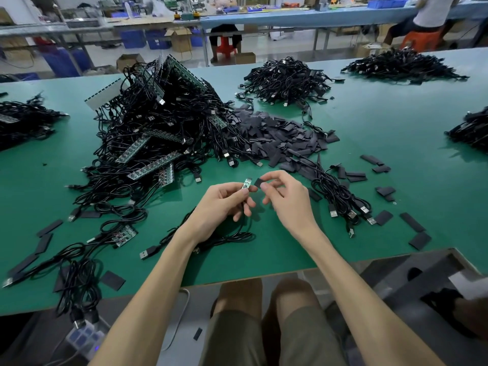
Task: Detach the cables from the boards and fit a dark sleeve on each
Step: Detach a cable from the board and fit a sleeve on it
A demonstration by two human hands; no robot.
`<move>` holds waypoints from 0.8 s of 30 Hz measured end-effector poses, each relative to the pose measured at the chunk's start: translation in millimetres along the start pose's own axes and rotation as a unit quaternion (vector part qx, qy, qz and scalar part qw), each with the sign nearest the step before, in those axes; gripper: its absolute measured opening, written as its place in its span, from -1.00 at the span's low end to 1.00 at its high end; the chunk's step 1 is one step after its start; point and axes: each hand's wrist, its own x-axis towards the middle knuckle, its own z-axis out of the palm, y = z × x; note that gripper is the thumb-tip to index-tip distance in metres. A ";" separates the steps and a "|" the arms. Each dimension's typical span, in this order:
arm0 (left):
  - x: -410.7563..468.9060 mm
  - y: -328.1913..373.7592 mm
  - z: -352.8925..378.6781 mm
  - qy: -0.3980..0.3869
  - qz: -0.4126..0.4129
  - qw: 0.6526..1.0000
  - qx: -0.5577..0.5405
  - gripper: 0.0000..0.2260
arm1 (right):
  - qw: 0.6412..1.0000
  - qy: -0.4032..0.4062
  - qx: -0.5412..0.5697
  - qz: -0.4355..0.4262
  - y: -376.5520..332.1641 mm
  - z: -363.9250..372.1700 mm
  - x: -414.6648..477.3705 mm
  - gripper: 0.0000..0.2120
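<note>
Left hand [224, 204] grips a small green board [247, 183]: fingers curled round its lower end, tip pointing up and away. Right hand [287, 196] pinches a dark sleeve [258, 182] between thumb and forefinger, with the other fingers loosely curled. The sleeve is just beside the board's free tip; can't tell if they touch.

Both hands are above the green surface [396, 122], just off the near right edge of the big tangle of cables and boards [158, 128]. A black cable [227, 237] shows under the left hand and loops on the surface, on the near side of the tangle.

The heap of loose sleeves [280, 138] butts against the tangle's right side, with strays scattered further right and along its near left side. A small bundle of USB cables [340, 196] lies right of the tangle, beyond the right hand. A separate cable pile [287, 80] sits well apart, to the tangle's far right. A short board strip with cables [124, 235] lies just off the tangle's near edge.
</note>
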 end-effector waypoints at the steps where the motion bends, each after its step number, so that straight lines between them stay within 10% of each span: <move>1: -0.1 0.4 0.4 0.000 0.000 1.000 -0.003 -0.80 | 1.000 -0.013 0.010 0.006 0.4 0.4 0.1 -0.91; 24: -2.9 5.1 7.7 0.027 0.015 0.996 0.080 -0.80 | 0.997 0.014 0.075 0.027 1.3 -4.6 0.1 -0.84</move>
